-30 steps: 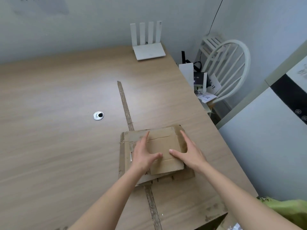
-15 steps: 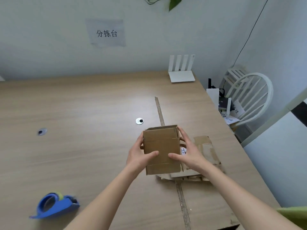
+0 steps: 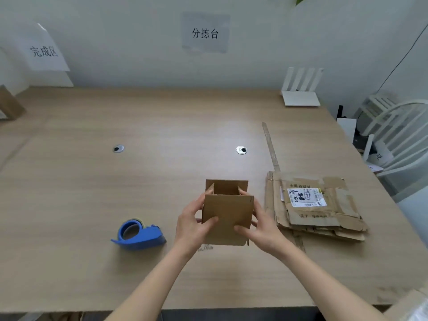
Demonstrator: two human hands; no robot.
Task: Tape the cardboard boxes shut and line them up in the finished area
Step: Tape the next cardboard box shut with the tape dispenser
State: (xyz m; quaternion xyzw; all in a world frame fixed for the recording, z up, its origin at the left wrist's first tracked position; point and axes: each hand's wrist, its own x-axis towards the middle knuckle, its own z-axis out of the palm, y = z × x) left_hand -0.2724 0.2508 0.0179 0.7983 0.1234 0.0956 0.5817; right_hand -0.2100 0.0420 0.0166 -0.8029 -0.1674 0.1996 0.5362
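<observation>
A small cardboard box (image 3: 228, 212) stands opened up just in front of the person, near the middle of the desk (image 3: 162, 126), its top open so the hollow inside shows. Both hands hold it. The left hand (image 3: 192, 224) has its grip curled round the box's left side, thumb pressed on the near face and fingers wrapped along the left wall. The right hand (image 3: 260, 224) mirrors it: thumb on the near face, fingers curled round the right wall. Whether the box's bottom edge touches the desk or hangs just above it cannot be told.

From the box, a blue tape dispenser (image 3: 139, 235) lies at about 8 o'clock, near the left hand but apart from it. At 3 o'clock, just beside the right hand, a stack of flattened cardboard (image 3: 317, 205) lies flat, the top sheet carrying a white shipping label (image 3: 305, 197). A strip of brown tape (image 3: 269, 144) runs across the desk surface from the stack toward 12 o'clock.

Two round cable grommets (image 3: 241, 150) sit in the desk at 12 and 10 o'clock. A white router (image 3: 301, 93) stands at the back edge at 1 o'clock. On the wall hang two paper signs, one reading 分拣台 (image 3: 205, 33) at 12 o'clock and one reading 完成区 (image 3: 44, 51) at 10 o'clock. A white chair (image 3: 398, 135) stands off the desk's right side.
</observation>
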